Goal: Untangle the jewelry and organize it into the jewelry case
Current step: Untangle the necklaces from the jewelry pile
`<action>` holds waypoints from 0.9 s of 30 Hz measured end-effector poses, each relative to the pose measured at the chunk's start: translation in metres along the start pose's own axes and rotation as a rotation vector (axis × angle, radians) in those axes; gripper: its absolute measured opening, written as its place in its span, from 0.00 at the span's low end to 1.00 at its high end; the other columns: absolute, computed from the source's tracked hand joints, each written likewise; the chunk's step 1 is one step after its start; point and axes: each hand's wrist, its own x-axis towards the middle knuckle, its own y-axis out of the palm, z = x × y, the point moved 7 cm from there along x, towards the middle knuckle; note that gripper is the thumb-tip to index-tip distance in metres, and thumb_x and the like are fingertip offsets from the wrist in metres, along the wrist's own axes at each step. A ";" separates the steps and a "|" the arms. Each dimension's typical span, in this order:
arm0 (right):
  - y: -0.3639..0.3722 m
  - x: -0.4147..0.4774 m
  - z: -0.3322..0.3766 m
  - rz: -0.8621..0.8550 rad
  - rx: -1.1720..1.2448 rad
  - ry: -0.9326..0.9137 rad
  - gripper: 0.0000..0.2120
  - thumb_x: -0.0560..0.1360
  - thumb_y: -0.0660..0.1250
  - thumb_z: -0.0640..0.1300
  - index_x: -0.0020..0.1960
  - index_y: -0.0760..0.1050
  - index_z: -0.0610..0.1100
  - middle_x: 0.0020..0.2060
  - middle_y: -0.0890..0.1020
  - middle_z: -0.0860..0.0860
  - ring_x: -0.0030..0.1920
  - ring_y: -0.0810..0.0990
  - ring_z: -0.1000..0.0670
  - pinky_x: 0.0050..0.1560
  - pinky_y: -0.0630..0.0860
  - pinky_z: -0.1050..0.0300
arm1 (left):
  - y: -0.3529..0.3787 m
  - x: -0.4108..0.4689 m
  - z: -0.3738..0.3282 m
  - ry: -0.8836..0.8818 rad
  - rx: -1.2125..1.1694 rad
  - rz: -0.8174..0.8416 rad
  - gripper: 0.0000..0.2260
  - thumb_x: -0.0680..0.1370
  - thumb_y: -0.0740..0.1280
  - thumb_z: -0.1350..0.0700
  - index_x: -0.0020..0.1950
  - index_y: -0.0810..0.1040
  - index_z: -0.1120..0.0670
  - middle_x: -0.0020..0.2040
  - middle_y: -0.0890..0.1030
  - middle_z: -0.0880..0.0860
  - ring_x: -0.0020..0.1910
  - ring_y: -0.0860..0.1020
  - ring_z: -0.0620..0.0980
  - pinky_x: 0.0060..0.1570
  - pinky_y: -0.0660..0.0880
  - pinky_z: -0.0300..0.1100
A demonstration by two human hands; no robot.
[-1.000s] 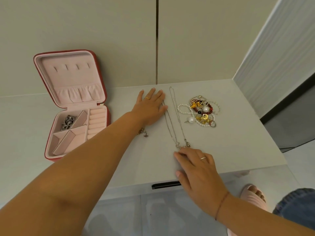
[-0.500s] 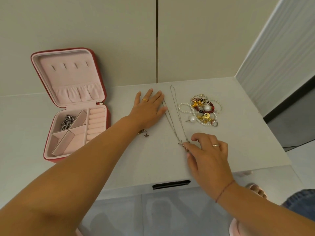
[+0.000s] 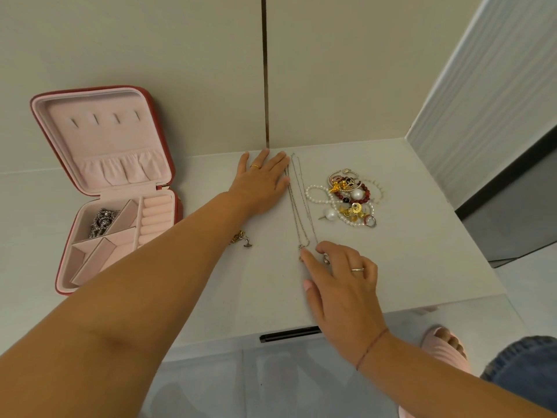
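Silver pendant ends sit under the right hand: index fingertip on one small pendant, middle finger curled down just beside the other. Grip loose, thumb held apart, nothing pinched that I can make out.

From there two thin chains run straight away across the white counter, side by side. Whether they cross near the pendants is too fine to tell.

At the far end the left hand lies flat with fingers straight, its index edge touching the chains. Grip open, pinning rather than holding. A small gold charm piece lies just beside the left forearm.

Right of the chains and apart from them is a tangled pile: pearl strands, red beads, gold bits, rings.

Far left, the jewelry case stands open with its lid tipped back toward the wall. One dark sparkly piece sits in the back-left compartment. The ring rolls are bare.

Judgement: the step in hand is parting the two chains, early in the task. The next move likely calls for a fine pinch on one pendant and a slow sideways draw, with the left hand pinning the far ends. After that, a carry to the case. The pile is yet to be tackled.
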 end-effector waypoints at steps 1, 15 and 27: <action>0.001 -0.001 0.000 0.000 -0.011 -0.003 0.20 0.75 0.55 0.49 0.62 0.77 0.46 0.57 0.77 0.45 0.58 0.69 0.47 0.55 0.62 0.51 | 0.001 0.000 0.000 0.001 0.001 -0.001 0.24 0.83 0.42 0.46 0.79 0.44 0.48 0.79 0.45 0.45 0.77 0.41 0.49 0.72 0.34 0.53; 0.003 -0.004 0.000 -0.029 0.050 -0.023 0.17 0.76 0.57 0.48 0.61 0.76 0.47 0.61 0.75 0.45 0.61 0.70 0.46 0.60 0.63 0.48 | -0.002 0.007 0.001 -0.061 -0.053 -0.062 0.24 0.83 0.44 0.46 0.79 0.49 0.51 0.79 0.50 0.50 0.78 0.44 0.51 0.74 0.39 0.55; 0.003 -0.005 -0.001 -0.043 0.077 -0.033 0.17 0.75 0.58 0.47 0.61 0.75 0.47 0.60 0.75 0.46 0.60 0.72 0.46 0.60 0.64 0.48 | -0.005 0.014 0.000 -0.113 -0.043 -0.132 0.24 0.83 0.47 0.47 0.78 0.54 0.53 0.77 0.57 0.52 0.76 0.53 0.53 0.74 0.46 0.54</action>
